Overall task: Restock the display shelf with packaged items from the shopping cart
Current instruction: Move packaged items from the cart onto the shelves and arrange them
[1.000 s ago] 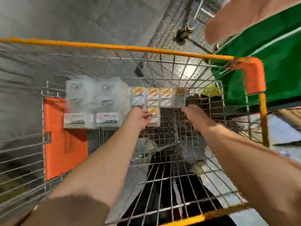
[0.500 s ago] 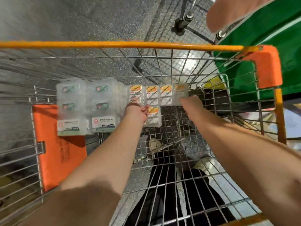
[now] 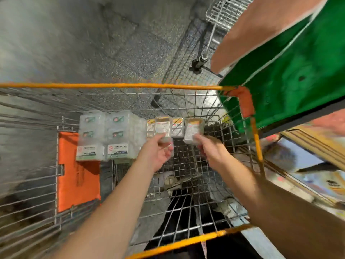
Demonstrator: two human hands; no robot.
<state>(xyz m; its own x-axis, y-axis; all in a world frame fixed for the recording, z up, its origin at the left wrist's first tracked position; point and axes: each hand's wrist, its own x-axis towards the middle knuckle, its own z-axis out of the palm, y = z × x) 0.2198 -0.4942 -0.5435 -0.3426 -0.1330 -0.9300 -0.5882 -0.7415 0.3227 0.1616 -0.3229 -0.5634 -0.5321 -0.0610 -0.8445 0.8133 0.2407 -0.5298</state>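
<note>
Down inside the wire cart (image 3: pixel 186 184), each hand had hold of one small labelled pack: the left hand (image 3: pixel 158 156) had its fingers (image 3: pixel 169 146) clamped on a pack (image 3: pixel 162 130), and the right hand (image 3: pixel 211 152) gripped another pack (image 3: pixel 193 132) from below. Both packs appeared lifted clear of the cart floor, though blur made that hard to confirm. Between and just beyond the fingers, a few more small packs (image 3: pixel 177 127) leaned against the far wall. Left of the left hand's fingers stood a block of larger clear boxes (image 3: pixel 110 139). Up to the right of the fingers hung a green shelf edge (image 3: pixel 291 71); whether that was the display shelf could not be told. Restocking looked well short of finished, with several items left in the cart.
</note>
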